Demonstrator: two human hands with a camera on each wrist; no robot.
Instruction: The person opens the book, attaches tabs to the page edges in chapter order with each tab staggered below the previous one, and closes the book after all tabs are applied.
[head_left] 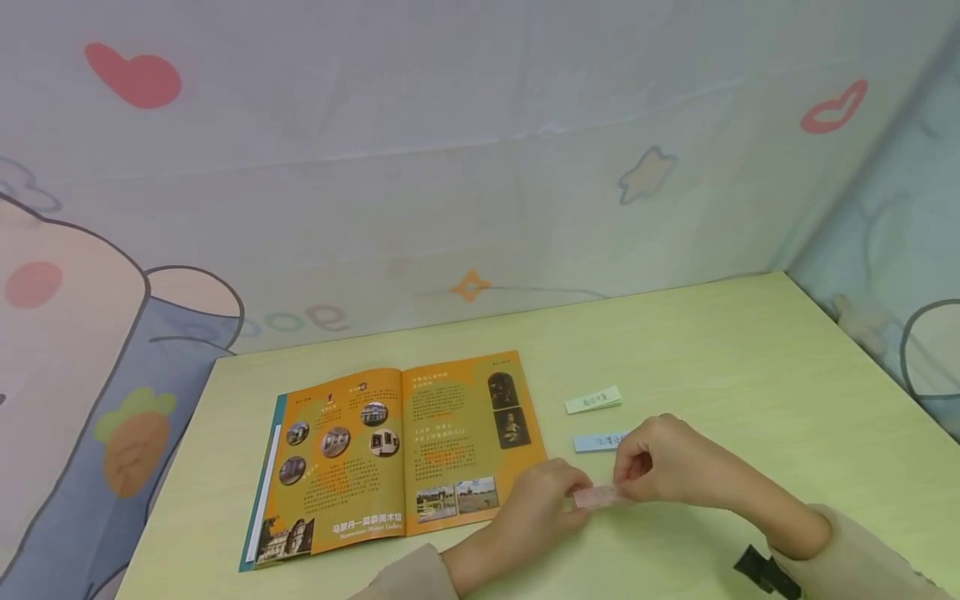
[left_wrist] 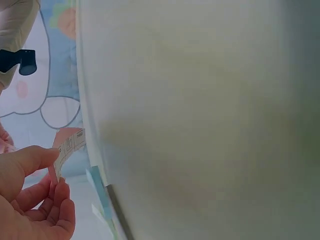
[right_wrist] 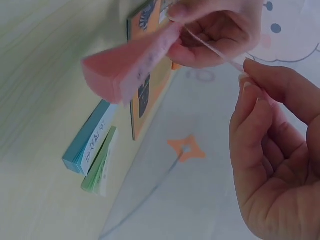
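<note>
A pink sticky note pad hangs just above the table between both hands. My left hand pinches the pad by one end. My right hand pinches the top pink sheet between thumb and forefinger, and that sheet is peeled away from the pad. In the left wrist view the pad shows edge-on above my left hand's fingers. A blue pad and a green pad lie flat just behind the hands.
An open orange magazine lies on the yellow-green table, left of the hands. A cartoon-printed cloth wall closes the back and right sides. A black wrist-camera strap sits on the right sleeve.
</note>
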